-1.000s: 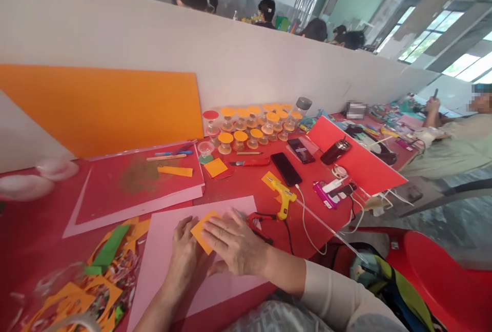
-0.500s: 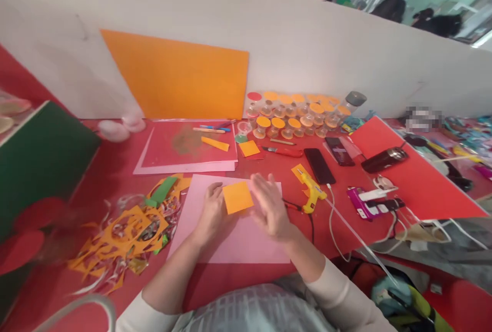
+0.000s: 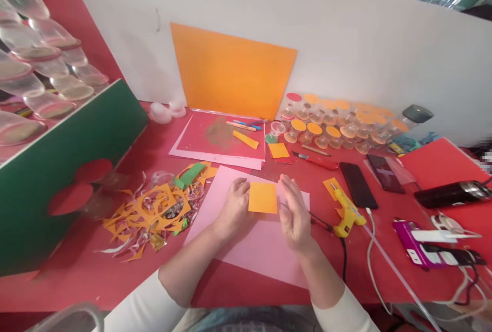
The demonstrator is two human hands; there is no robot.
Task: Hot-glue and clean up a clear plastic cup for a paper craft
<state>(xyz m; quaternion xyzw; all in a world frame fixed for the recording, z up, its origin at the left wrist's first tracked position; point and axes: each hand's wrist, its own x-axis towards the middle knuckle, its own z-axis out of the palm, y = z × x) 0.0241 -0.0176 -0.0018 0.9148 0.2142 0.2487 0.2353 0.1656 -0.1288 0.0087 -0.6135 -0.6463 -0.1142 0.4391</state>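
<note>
A small orange square sheet (image 3: 263,198) is upheld over a pink sheet (image 3: 249,247). My left hand (image 3: 234,208) grips it at its left edge, thumb and fingers partly hidden behind the square. On the other side, my right hand (image 3: 295,216) is open, its fingers stretched and its palm turned toward the square's right edge. Whether the right palm touches that edge, I cannot tell. Anything beneath the square is hidden by it. A yellow glue gun (image 3: 348,214) lies to the right of my right hand, on an orange scrap.
Orange cut-out scraps (image 3: 154,211) pile up at left, beside a green board (image 3: 73,178). Clear cups with orange discs (image 3: 315,128) stand along the wall. A red cutter (image 3: 315,160), phones (image 3: 358,185), a purple power strip (image 3: 417,250) and a black flask (image 3: 453,194) lie at right.
My view has swung left, so the table things sit further right. The right hand has turned more upright, its fingers closer together beside the square. The left hand keeps hold of the square.
</note>
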